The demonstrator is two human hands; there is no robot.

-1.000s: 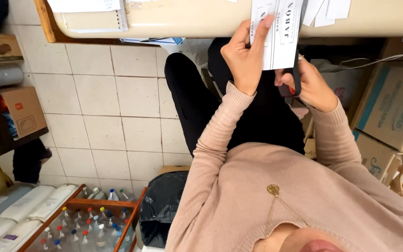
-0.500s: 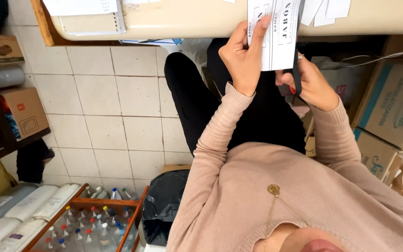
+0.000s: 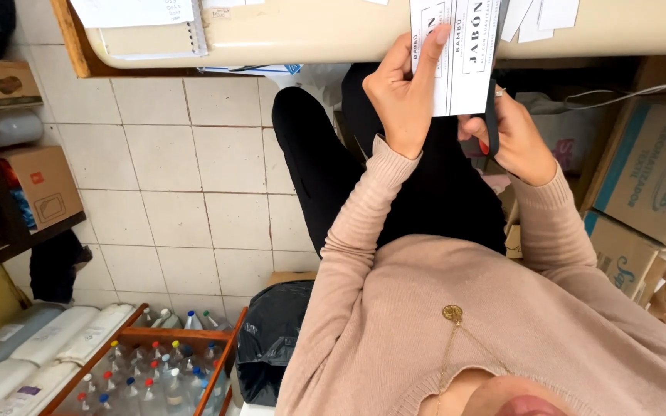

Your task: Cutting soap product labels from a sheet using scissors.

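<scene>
My left hand (image 3: 402, 92) pinches a white sheet of printed labels (image 3: 464, 62) by its left edge, fingers spread over the front. It holds the sheet upright against the beige table edge (image 3: 310, 38). My right hand (image 3: 514, 142) is just below and right of the sheet, closed around the black handles of scissors (image 3: 491, 115). The scissor blades are hidden behind the paper. Both forearms are in pink knit sleeves, above my black-trousered lap.
A spiral notebook (image 3: 140, 31) and loose paper slips (image 3: 549, 15) lie on the table. Cardboard boxes (image 3: 657, 169) stand at the right, more on a shelf (image 3: 40, 185) at the left. A wooden crate of bottles (image 3: 156, 362) and a black-bagged bin (image 3: 271, 339) stand on the tiled floor.
Hardly anything differs: both hands keep the same grips, and the sheet has only shifted a little in the view.
</scene>
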